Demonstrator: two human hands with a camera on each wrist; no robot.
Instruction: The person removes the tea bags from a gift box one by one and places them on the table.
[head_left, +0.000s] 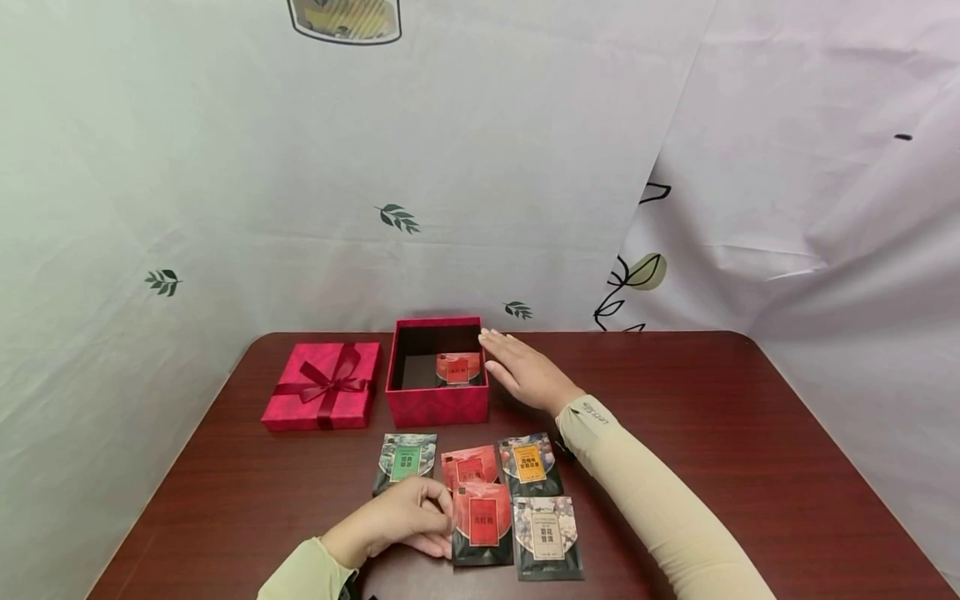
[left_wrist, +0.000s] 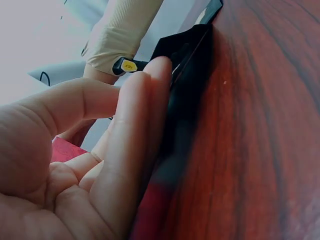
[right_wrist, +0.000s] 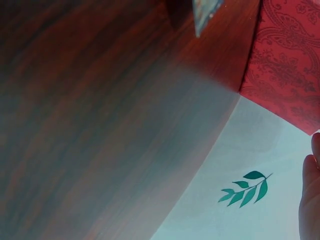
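Observation:
My left hand (head_left: 412, 517) is at the front, its curled fingers at the left edge of a red tea sachet (head_left: 483, 521). In the left wrist view the fingers (left_wrist: 127, 115) lie along its dark side, close over the table. This sachet overlaps another red tea sachet (head_left: 468, 463) behind it. My right hand (head_left: 528, 371) rests with straight fingers against the right wall of an open red gift box (head_left: 438, 408). Inside the box a further red sachet (head_left: 457, 369) leans at the right. In the right wrist view only fingertips (right_wrist: 309, 185) show beside the box corner.
A green-labelled sachet (head_left: 406, 457) lies left of the red pair, with an orange-labelled one (head_left: 531, 465) and a pale flowered one (head_left: 549, 537) to the right. The ribboned box lid (head_left: 326, 387) lies left of the box. A white curtain (head_left: 465, 167) hangs behind the wooden table (head_left: 675, 400).

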